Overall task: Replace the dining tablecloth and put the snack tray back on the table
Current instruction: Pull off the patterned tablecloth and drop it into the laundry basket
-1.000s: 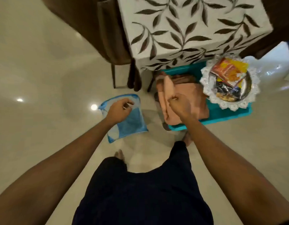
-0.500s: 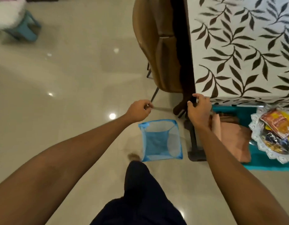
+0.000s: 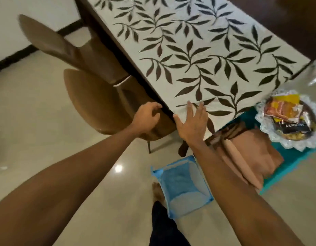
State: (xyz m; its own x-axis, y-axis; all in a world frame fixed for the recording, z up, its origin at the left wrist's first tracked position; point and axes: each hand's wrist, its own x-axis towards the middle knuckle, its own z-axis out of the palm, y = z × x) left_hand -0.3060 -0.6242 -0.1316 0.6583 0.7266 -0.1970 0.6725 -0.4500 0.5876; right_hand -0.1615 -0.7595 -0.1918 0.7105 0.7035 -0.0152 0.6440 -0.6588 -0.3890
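A white tablecloth with dark leaf print [image 3: 198,55] covers the dining table. My right hand [image 3: 192,119] lies flat with spread fingers on the cloth's near corner. Just left of that corner, my left hand [image 3: 146,118] hovers with loosely curled fingers and holds nothing. A folded peach cloth [image 3: 246,162] rests on a teal stool [image 3: 295,157] at the right. On the same stool sits the snack tray [image 3: 287,119], a round metal plate with a white lace rim and snack packets.
Two brown chairs [image 3: 93,96] stand tucked at the table's left side. A blue mesh bag [image 3: 182,187] lies on the glossy tiled floor by my foot. My dark trouser leg shows at the bottom.
The view swung up over the table. My right hand went from gripping the cloth's hanging edge to lying flat on its corner. My left hand moved toward the table's corner.
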